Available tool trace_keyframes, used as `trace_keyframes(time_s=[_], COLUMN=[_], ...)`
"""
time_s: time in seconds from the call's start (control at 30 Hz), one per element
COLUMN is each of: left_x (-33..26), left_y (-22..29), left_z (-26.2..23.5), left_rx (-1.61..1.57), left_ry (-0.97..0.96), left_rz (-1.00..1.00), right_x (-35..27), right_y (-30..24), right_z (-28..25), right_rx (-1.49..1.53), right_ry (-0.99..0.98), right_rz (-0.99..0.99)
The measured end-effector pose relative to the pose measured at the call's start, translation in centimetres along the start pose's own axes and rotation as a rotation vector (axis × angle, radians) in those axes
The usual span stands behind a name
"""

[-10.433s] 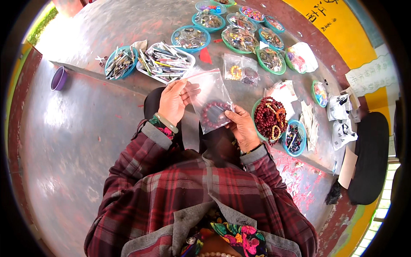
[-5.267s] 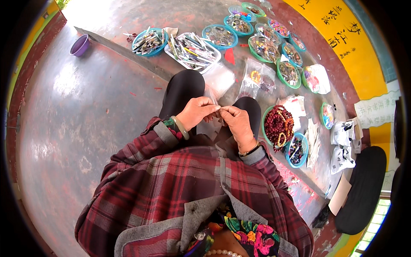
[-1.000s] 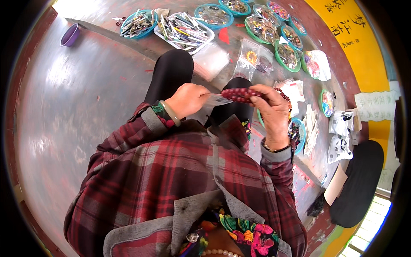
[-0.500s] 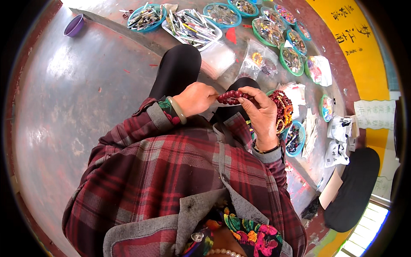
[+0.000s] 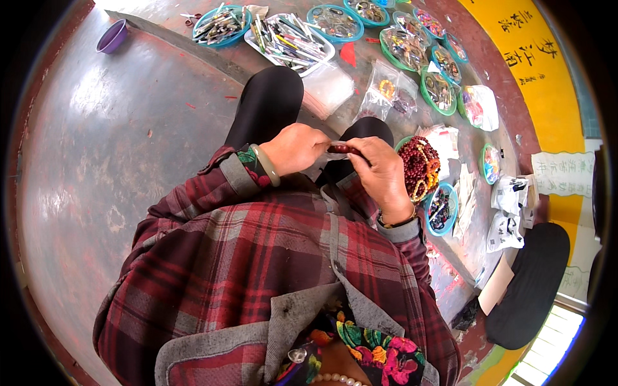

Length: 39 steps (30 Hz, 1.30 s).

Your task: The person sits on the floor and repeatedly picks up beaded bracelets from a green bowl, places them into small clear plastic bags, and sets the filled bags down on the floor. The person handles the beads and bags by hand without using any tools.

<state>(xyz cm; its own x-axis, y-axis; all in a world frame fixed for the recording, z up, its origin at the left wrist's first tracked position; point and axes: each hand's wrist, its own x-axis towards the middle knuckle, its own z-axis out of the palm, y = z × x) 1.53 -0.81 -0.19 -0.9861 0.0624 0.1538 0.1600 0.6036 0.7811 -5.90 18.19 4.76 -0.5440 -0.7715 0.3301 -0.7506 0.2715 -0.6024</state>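
Observation:
Between my two hands, just over my knees, is a dark red beaded bracelet (image 5: 341, 148). My right hand (image 5: 381, 170) is closed on it, thumb and fingers covering part of the beads. My left hand (image 5: 293, 150), wearing a pale bangle, pinches the edge of what looks like a small clear plastic bag (image 5: 336, 143) that meets the bracelet's near-left end. How far the beads sit inside the plastic is hard to see. Beside my right hand, a green basin holds a heap of dark red and amber bead strings (image 5: 418, 166).
Flat clear bags (image 5: 328, 89) lie ahead of my knees, near bagged bracelets (image 5: 386, 90). A white basket of pens (image 5: 325, 56) and several basins of small goods stand beyond. A blue basket of dark items (image 5: 441, 224) is at right; a purple bowl (image 5: 112, 37) is far left.
My right hand has moved left, bringing the bracelet to my left fingers. The bead loop has narrowed and is more covered. My left hand has barely moved.

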Motion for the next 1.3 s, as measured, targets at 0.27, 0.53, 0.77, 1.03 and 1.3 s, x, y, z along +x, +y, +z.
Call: trace_keyframes(time_s=[0.27,0.53,0.77,1.03,1.3], left_x=[0.1,-0.1,0.9,2.6,2.0], left_y=[-0.4,-0.8,1.0,1.4,-2.8], left_z=[0.6,-0.3,-3.7,-5.7,-2.1], left_rx=[-0.011,-0.262,-0.700,-1.090,-1.330], left_ry=[0.031,-0.030,-0.114,-0.068,0.037], left_rz=[0.039,-0.102,-0.241,-0.342,-0.585], right_x=[0.3,-0.1,-1.3,-1.1,-0.7], right_y=[-0.2,0.4,5.4,5.1,5.3], right_z=[1.5,0.1,0.6,3.0,3.6], right_rx=[-0.182,0.282,0.977,1.044,1.540], right_ry=[-0.146,0.082,-0.120,-0.243,0.141], right_rz=[-0.088,0.224,0.461,0.545,0.688])
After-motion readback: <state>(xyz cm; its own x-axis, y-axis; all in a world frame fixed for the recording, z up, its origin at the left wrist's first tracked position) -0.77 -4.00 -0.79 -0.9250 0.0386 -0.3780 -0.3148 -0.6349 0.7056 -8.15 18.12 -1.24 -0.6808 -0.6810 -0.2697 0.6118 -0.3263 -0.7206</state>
